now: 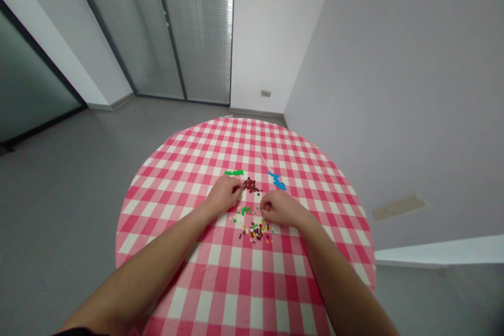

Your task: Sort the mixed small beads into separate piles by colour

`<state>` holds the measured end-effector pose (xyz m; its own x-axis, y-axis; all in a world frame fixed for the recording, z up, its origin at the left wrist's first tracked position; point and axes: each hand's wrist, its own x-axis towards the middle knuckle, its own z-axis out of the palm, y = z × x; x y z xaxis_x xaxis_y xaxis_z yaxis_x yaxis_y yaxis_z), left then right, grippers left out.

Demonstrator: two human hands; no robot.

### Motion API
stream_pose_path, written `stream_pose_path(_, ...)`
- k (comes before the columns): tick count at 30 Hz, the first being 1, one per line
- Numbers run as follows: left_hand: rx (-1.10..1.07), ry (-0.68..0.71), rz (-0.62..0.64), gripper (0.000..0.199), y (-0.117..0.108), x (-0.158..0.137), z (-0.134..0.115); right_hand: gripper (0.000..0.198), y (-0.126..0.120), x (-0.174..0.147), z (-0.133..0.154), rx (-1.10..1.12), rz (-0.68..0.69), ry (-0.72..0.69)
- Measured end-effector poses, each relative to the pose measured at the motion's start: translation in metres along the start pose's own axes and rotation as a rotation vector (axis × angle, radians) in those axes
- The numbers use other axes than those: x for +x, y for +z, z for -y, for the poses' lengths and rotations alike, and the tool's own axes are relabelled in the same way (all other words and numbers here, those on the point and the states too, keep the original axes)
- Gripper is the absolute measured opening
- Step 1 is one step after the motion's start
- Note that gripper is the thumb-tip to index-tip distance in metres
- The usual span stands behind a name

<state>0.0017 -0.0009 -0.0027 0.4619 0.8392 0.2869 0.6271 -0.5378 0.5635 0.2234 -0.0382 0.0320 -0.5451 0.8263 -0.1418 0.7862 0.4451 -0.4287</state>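
My left hand point(224, 194) rests low over the table with its fingers curled together, just left of a pile of small dark brown pieces point(250, 185). What its fingertips hold, if anything, is too small to make out. On the right, my right hand point(280, 207) is closed in a pinch beside a small cluster of green pieces point(245, 210); its fingertips hide whatever may be between them. Nearer to me lies a mixed heap of tiny brown, green, yellow, red and white pieces point(258, 231). Beyond the hands are a row of green pieces point(234, 172) and a band of blue pieces point(277, 180).
A red-and-white checked cloth point(244, 283) covers the round table. Behind it stand glass doors with blinds point(197, 37) and a white wall with an outlet point(265, 93). A grey wall point(413, 89) runs along the right side.
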Motion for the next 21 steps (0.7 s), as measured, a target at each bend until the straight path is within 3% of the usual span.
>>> stream_pose_path(4, -0.009, 0.014, 0.011, 0.022, -0.002, 0.000, -0.003, 0.015, 0.000, 0.004, -0.005, 0.009, -0.162, -0.021)
stream_pose_path(8, -0.011, 0.003, 0.004, 0.022, -0.002, -0.001, -0.003, 0.015, -0.001, 0.009, -0.013, -0.034, -0.299, 0.074)
stream_pose_path(21, -0.035, -0.003, -0.019, 0.021, 0.000, -0.001, 0.000, 0.014, 0.003, 0.014, -0.022, -0.023, -0.233, 0.173)
